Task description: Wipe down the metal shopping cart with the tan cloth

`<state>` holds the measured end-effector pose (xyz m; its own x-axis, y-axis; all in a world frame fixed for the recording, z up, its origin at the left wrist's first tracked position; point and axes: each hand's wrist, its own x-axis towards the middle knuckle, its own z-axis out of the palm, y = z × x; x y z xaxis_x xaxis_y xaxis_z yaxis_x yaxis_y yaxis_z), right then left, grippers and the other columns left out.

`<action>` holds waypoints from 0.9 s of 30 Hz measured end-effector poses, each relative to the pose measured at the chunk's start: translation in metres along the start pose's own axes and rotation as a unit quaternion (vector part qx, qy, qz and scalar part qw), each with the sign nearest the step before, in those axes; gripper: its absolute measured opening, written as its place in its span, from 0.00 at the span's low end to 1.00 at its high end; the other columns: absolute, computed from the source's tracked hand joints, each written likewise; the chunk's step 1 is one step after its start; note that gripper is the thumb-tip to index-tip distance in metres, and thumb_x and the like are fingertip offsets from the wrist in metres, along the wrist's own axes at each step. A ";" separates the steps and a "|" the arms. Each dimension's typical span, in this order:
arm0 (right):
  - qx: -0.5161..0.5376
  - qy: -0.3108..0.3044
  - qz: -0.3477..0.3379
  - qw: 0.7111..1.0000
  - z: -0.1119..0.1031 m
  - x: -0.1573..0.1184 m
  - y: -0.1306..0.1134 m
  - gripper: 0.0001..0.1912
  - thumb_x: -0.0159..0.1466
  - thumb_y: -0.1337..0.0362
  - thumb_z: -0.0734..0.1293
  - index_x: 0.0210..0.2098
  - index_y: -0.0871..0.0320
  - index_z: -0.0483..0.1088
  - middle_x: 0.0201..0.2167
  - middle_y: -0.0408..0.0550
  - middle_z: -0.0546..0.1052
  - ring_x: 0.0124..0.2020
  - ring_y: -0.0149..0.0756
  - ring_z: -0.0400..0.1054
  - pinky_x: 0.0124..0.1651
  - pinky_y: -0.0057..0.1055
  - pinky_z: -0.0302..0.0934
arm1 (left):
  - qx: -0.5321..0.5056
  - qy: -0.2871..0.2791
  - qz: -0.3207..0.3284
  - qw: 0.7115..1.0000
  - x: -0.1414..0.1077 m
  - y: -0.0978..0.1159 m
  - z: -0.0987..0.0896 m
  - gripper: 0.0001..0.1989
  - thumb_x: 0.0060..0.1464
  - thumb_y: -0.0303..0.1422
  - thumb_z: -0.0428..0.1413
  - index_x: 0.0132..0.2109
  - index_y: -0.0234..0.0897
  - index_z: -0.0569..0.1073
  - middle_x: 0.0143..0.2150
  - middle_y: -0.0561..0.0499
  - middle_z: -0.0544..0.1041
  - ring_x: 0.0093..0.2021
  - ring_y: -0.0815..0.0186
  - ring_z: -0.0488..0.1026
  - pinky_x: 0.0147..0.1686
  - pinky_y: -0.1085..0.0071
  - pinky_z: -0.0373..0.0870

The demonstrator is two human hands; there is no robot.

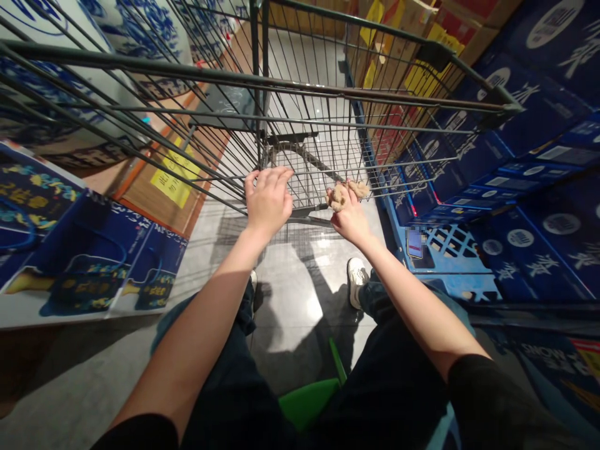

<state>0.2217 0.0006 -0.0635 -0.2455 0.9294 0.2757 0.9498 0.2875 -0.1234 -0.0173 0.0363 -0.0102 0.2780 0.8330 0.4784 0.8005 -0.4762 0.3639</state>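
- left hand [269,200]: narrow grip, fingers curled over the top of the rear wire wall of a wire shopping cart [300,181]
- right hand [349,215]: narrow grip, closed on a crumpled tan bundle [344,195] (material hard to tell, could be cloth or paper), which sits just at the cart's rear wires, partly behind the fingers
- cart: dark grey metal mesh, seen from the handle end, with a dark handle bar [309,220] just below both hands; the inside looks bare apart from a curved bar at the far end
- left of the cart: large blue-and-white porcelain jars [135,37], blue printed boxes [89,250], a yellow notice [171,181] on a wooden panel
- right of the cart: stacked dark blue cartons [529,106], a blue plastic crate [450,256]
- far end: cardboard boxes with yellow and red print [412,62]
- below: grey tile floor [300,294], white sneaker [356,281], green object [304,403] between the knees
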 end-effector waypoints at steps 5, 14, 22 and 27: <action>0.033 0.045 0.007 0.998 -0.022 0.006 -0.006 0.36 0.67 0.69 0.62 0.75 0.63 0.62 0.76 0.65 0.61 0.80 0.62 0.48 0.80 0.66 0.47 | -0.010 0.002 -0.006 1.000 0.000 0.000 0.001 0.28 0.59 0.29 0.53 0.66 0.41 0.74 0.69 0.42 0.76 0.72 0.45 0.68 0.76 0.38 0.52; 0.019 -0.023 0.049 0.998 -0.019 0.008 -0.013 0.30 0.67 0.69 0.63 0.67 0.67 0.71 0.70 0.67 0.69 0.74 0.62 0.57 0.77 0.61 0.57 | -0.013 0.011 0.001 1.000 0.000 -0.002 0.002 0.30 0.57 0.28 0.55 0.67 0.43 0.74 0.69 0.44 0.77 0.72 0.45 0.68 0.76 0.38 0.52; 0.024 0.043 0.033 0.998 -0.036 0.011 -0.021 0.31 0.70 0.67 0.61 0.71 0.65 0.67 0.72 0.65 0.67 0.75 0.58 0.55 0.78 0.57 0.56 | -0.001 0.013 -0.004 1.000 0.001 -0.001 0.002 0.28 0.58 0.28 0.54 0.65 0.42 0.75 0.68 0.44 0.77 0.71 0.45 0.70 0.75 0.38 0.55; 0.021 -0.040 0.096 0.994 -0.030 0.015 -0.025 0.25 0.69 0.68 0.61 0.63 0.65 0.75 0.62 0.68 0.76 0.68 0.60 0.63 0.68 0.57 0.68 | 0.005 0.018 0.006 1.000 0.001 -0.003 0.003 0.29 0.58 0.28 0.54 0.66 0.42 0.74 0.67 0.44 0.78 0.71 0.45 0.70 0.75 0.39 0.56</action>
<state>0.2002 0.0004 -0.0277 -0.0767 0.9832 0.1656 0.9720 0.1107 -0.2074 -0.0181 0.0395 -0.0130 0.2691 0.8158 0.5119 0.8021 -0.4840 0.3498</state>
